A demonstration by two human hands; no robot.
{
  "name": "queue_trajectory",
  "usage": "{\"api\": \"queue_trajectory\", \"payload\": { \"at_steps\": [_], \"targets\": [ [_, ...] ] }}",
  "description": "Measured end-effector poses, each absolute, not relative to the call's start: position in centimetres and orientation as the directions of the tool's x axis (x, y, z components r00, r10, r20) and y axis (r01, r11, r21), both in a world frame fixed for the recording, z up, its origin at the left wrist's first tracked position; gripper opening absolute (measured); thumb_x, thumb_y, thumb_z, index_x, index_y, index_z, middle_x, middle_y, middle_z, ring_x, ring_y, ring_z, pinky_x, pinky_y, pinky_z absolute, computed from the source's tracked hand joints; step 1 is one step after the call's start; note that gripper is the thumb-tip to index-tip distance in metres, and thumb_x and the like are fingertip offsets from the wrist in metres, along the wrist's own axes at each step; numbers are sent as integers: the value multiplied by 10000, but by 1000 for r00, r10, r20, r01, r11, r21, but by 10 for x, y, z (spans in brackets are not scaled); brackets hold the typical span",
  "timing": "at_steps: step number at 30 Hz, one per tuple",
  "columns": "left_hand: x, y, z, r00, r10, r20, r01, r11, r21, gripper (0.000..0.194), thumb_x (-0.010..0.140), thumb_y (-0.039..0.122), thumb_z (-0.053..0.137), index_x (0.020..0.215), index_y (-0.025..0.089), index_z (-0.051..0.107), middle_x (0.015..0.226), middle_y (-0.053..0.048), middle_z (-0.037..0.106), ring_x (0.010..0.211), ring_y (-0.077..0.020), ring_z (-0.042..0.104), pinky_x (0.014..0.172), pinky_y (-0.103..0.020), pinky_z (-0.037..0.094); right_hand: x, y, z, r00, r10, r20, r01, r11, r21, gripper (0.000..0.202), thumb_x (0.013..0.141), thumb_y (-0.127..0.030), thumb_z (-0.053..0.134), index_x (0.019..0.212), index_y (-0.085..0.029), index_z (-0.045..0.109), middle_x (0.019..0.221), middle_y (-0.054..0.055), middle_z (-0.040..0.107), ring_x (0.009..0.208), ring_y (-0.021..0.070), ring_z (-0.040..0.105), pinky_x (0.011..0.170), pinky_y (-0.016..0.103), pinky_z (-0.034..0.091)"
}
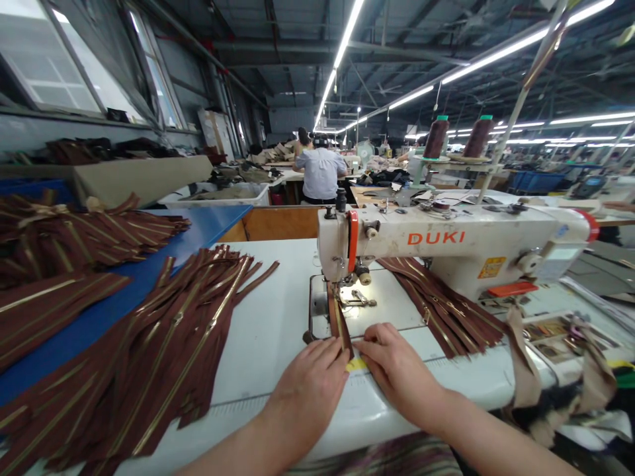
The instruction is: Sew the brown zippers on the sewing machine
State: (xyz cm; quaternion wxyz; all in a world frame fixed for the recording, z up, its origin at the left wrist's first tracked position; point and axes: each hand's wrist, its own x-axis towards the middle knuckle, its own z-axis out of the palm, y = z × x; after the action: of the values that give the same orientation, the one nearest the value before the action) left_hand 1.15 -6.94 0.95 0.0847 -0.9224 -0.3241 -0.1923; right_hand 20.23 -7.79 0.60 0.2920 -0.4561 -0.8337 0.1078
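A brown zipper with gold teeth (339, 322) runs from under the needle of a white sewing machine (387, 228) toward me. My left hand (317, 373) lies at the zipper's left side near its close end, fingers bent together and pressed on the tape. On the other side, my right hand (397, 367) has its thumb and fingers drawn together at the zipper's right edge. A yellow strip (356, 364) shows on the table between the two hands. The undersides of both hands' fingers are hidden.
A large pile of brown zippers (183, 337) covers the table's left side; more zippers (89, 231) lie on a blue surface (208, 221). Another bundle of zippers (441, 307) rests beneath the machine arm. A parts tray (565, 337) stands at right. A person (321, 173) sits ahead.
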Motion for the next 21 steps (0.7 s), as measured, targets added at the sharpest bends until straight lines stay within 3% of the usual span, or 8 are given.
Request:
{"api": "queue_trajectory", "payload": {
  "at_steps": [13,21],
  "targets": [
    [6,-68,16,764,509,396,560,-828,-16,233,902,125,451,1072,150,608,1072,-105,667,1045,-236,612,910,-401,498,199,-86,5,-406,823,396,656,565,-500,206,937,-136,468,979,-186,664,863,67,555,859,212,480,772,349,461],
    [2,-66,20,781,477,403,526,-851,-12,263,917,147,416,1093,171,610,1128,-110,648,1052,-224,611,922,-393,500,198,-88,5,-424,805,415,671,587,-453,221,952,-160,453,986,-186,670,845,66,554,838,207,476,755,344,454]
  ]
}}
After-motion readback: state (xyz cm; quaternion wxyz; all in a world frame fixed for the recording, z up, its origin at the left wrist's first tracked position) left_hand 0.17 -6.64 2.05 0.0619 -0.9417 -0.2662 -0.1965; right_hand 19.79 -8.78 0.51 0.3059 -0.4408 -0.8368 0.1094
